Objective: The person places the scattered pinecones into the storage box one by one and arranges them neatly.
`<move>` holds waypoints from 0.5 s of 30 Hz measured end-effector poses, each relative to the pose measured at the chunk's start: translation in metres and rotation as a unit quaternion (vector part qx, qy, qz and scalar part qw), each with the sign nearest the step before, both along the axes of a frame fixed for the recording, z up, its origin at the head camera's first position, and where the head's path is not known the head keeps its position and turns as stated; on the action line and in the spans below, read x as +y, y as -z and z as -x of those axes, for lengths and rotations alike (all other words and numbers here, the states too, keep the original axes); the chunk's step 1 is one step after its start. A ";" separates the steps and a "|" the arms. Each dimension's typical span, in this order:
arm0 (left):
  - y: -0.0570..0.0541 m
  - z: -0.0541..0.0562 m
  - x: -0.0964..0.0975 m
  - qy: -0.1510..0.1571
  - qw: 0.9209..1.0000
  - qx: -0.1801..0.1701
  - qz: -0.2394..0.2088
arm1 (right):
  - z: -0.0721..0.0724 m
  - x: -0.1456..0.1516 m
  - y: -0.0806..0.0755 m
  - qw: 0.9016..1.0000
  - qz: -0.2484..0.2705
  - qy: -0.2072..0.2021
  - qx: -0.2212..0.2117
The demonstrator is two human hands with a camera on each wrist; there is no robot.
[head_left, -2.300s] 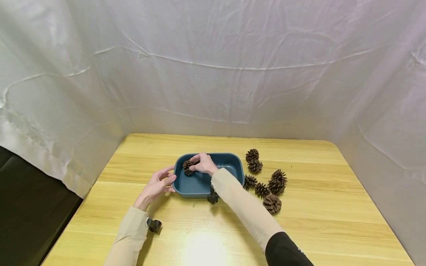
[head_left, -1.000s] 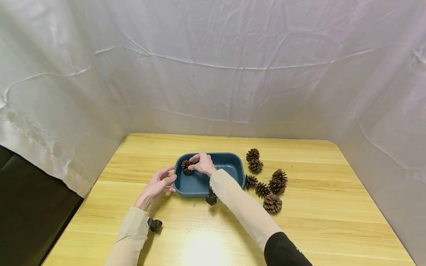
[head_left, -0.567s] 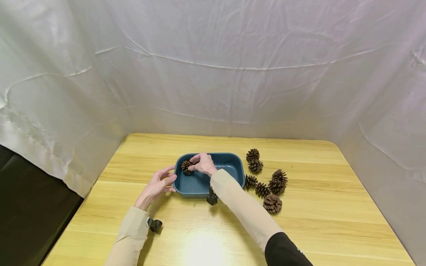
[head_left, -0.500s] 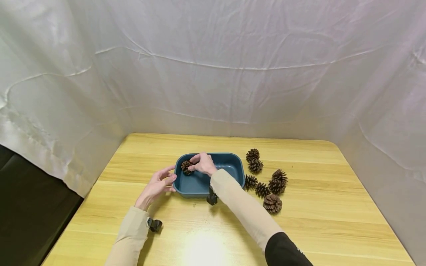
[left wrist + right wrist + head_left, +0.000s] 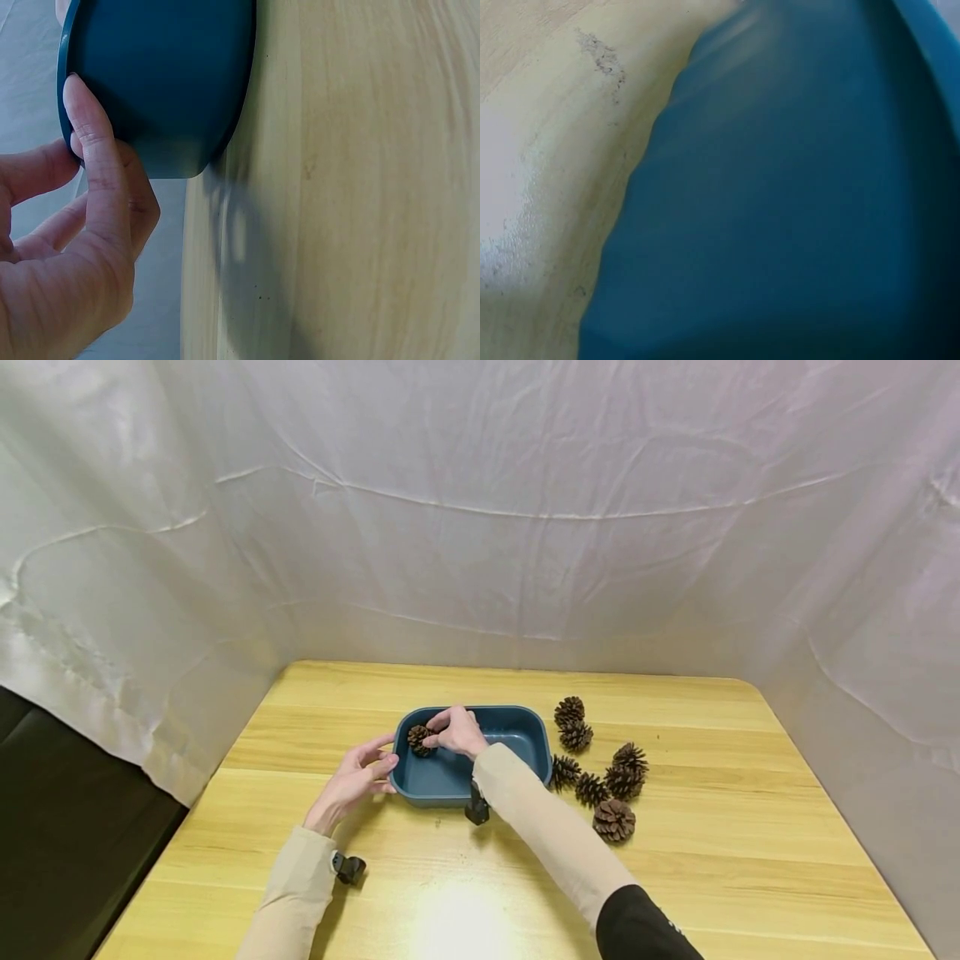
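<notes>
In the head view, a dark blue rectangular basin [image 5: 517, 739] with rounded corners stands on the table. My left hand [image 5: 360, 779] holds its left end; in the left wrist view the thumb [image 5: 101, 161] lies along the outer wall, up to the rim, with other fingers bent beside it. My right hand [image 5: 459, 732] reaches over the near rim into the basin. Its thumb and fingers pinch a brown pine cone [image 5: 418, 741] at the basin's left end, low near the floor. The right wrist view shows only the basin's outer wall [image 5: 765, 195] and some table.
Right of the basin lie several loose pine cones: a pair [image 5: 573, 723] toward the back, others [image 5: 591, 789] near the basin's right end, and one larger cone [image 5: 614, 821] in front. White cloth [image 5: 517, 527] hangs behind the wooden table [image 5: 720, 827].
The pine cone and the right fingers around it sit very slightly lower in the head view than half a second ago. The left hand and the basin have stayed in place.
</notes>
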State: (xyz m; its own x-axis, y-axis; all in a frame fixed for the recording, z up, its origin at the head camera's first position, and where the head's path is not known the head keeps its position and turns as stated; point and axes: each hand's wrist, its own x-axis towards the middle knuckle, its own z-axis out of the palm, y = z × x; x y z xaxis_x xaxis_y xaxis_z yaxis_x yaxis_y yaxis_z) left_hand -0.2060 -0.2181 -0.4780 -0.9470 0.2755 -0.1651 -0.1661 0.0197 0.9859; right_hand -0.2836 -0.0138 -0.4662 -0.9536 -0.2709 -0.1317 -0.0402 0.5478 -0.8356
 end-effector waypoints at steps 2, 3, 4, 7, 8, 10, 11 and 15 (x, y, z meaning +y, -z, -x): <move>0.000 0.001 0.000 0.001 1.000 0.001 0.000 | -0.001 0.000 -0.001 1.000 -0.002 0.004 0.000; 0.000 0.001 0.000 0.002 1.000 0.002 0.000 | -0.001 0.000 -0.001 1.000 -0.002 0.007 -0.001; 0.000 0.001 0.000 0.002 1.000 0.003 0.000 | -0.002 0.000 -0.001 1.000 -0.004 0.009 -0.002; -0.001 0.000 0.001 0.001 1.000 0.001 -0.001 | -0.002 -0.001 -0.001 1.000 -0.008 0.014 -0.001; -0.001 0.000 0.001 0.000 1.000 0.001 -0.002 | -0.002 -0.001 -0.001 1.000 -0.010 0.015 0.000; -0.002 0.000 0.002 0.001 1.000 0.000 -0.002 | -0.002 -0.002 -0.001 1.000 -0.014 0.016 0.002; -0.002 0.000 0.002 0.000 1.000 -0.001 -0.002 | -0.002 -0.002 -0.001 1.000 -0.015 0.016 0.003; -0.002 0.000 0.002 0.000 1.000 0.000 -0.001 | -0.002 -0.001 -0.001 1.000 -0.019 0.010 0.006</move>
